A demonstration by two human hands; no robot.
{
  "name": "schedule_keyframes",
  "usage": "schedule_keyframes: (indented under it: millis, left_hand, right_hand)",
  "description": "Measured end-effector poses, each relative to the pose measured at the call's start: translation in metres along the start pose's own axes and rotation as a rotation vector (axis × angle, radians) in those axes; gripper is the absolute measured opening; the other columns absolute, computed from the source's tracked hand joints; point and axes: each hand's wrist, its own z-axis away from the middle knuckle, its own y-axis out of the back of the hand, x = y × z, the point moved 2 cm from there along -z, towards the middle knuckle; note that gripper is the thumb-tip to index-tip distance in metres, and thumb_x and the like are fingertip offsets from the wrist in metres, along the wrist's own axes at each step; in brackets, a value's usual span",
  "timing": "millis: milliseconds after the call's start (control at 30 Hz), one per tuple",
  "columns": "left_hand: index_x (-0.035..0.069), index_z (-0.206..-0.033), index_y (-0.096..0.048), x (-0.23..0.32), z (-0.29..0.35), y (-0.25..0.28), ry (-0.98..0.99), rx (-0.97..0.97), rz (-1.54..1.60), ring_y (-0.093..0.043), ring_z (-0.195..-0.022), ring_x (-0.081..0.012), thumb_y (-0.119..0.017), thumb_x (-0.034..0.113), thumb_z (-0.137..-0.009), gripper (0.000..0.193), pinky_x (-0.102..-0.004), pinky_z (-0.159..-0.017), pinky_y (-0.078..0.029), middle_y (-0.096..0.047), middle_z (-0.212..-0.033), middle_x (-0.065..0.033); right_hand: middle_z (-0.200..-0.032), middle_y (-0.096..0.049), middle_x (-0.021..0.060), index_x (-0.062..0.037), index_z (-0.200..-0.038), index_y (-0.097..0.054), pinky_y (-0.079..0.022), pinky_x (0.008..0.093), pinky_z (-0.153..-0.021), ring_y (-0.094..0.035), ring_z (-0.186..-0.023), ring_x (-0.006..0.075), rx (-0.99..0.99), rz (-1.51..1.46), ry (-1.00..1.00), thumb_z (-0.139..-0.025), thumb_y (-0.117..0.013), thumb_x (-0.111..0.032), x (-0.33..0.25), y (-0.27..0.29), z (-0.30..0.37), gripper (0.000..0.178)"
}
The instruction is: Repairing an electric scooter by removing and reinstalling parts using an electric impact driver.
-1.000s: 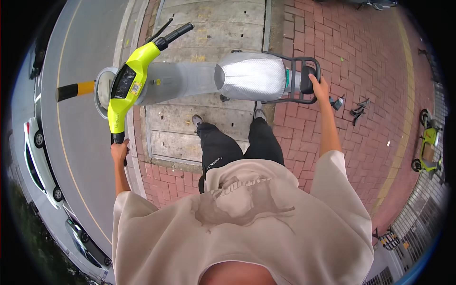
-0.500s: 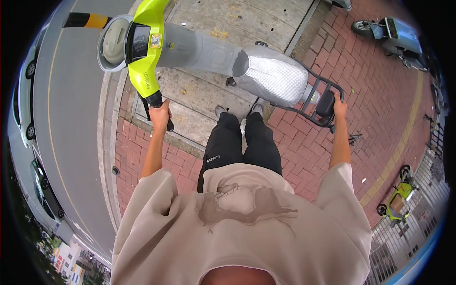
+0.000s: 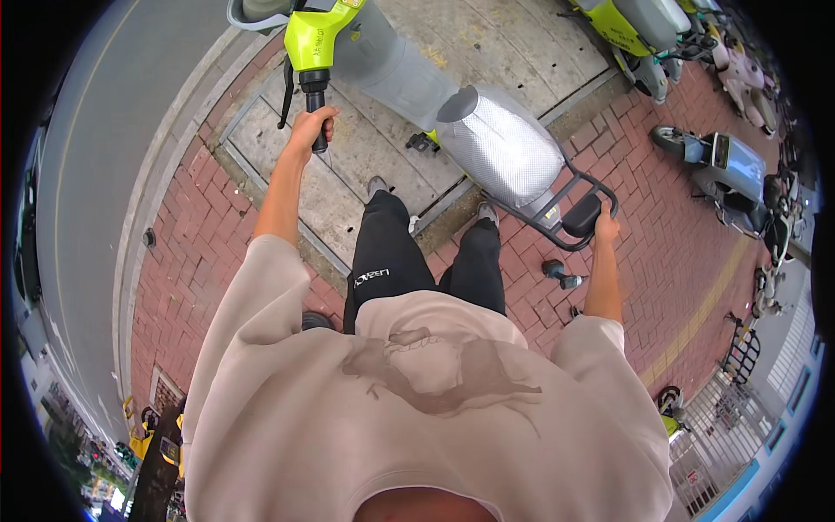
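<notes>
Head view: red brick paving (image 3: 644, 183) beside concrete slabs (image 3: 504, 52), left fingers (image 3: 328, 116) curled round black grip (image 3: 316, 97), right fingers (image 3: 603, 212) round rack (image 3: 595, 182).

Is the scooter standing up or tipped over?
The scooter stands upright: its silver seat faces up, the left hand grips the black handlebar grip, the right hand the rear rack.

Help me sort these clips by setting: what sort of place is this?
Probably a city roadside, outdoors, with space for parking two-wheelers: red brick paving underfoot, a grey road along the left, and several scooters standing at the right.
</notes>
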Motion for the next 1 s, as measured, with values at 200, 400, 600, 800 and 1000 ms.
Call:
schedule_keyframes:
  millis: [200, 400, 600, 800, 1000]
  left_hand:
    - [0.006, -0.07, -0.055, -0.041, 0.046, -0.069, 0.044, 0.27, 0.07, -0.052, -0.048, -0.0157, -0.068, 0.017, -0.078, 0.019, -0.0317, -0.048, -0.046, -0.053, -0.06, -0.0037]
    - [0.005, -0.075, -0.053, -0.089, 0.119, -0.264, 0.094, 0.57, 0.359, -0.051, -0.049, -0.0195, -0.066, 0.015, -0.078, 0.017, -0.0343, -0.047, -0.047, -0.052, -0.062, -0.0058]
    - [0.005, -0.066, -0.051, -0.139, 0.156, -0.341, 0.274, 0.756, 0.577, -0.049, -0.043, -0.0216, -0.062, 0.01, -0.078, 0.017, -0.0364, -0.043, -0.045, -0.048, -0.054, -0.0076]
    - [-0.001, -0.062, -0.058, -0.154, 0.169, -0.332, 0.263, 0.78, 0.548, -0.054, -0.039, -0.0198, -0.063, 0.009, -0.075, 0.017, -0.0344, -0.041, -0.044, -0.056, -0.052, -0.009]
    - [-0.003, -0.062, -0.059, -0.118, 0.166, -0.286, 0.261, 0.728, 0.414, -0.057, -0.04, -0.0196, -0.066, 0.013, -0.077, 0.023, -0.0368, -0.04, -0.044, -0.057, -0.052, -0.01]
  right_hand:
    - [-0.103, -0.068, 0.0313, 0.018, -0.101, -0.064, -0.05, 0.0417, -0.086, -0.067, -0.101, 0.0376, -0.049, 0.46, 0.16, -0.088, -0.068, -0.038, -0.008, 0.028, -0.034, 0.058]
    - [-0.095, -0.068, 0.0316, 0.0171, -0.094, -0.065, -0.052, 0.0435, -0.079, -0.07, -0.091, 0.0365, -0.105, 0.514, 0.07, -0.084, -0.072, -0.037, -0.064, 0.08, -0.157, 0.055]
    - [-0.093, -0.069, 0.0292, 0.013, -0.098, -0.067, -0.051, 0.0441, -0.081, -0.069, -0.087, 0.0371, -0.06, 0.649, 0.078, -0.086, -0.07, -0.038, 0.021, 0.163, -0.19, 0.053]
    - [-0.091, -0.068, 0.0165, 0.0157, -0.1, -0.065, -0.054, 0.0354, -0.069, -0.067, -0.078, 0.0218, -0.231, 0.286, -0.072, -0.093, -0.065, -0.025, 0.01, 0.166, -0.151, 0.041]
    - [-0.089, -0.069, 0.0159, 0.0135, -0.1, -0.065, -0.057, 0.0374, -0.068, -0.068, -0.076, 0.0245, -0.332, 0.243, -0.056, -0.094, -0.064, -0.025, -0.016, 0.113, -0.156, 0.039]
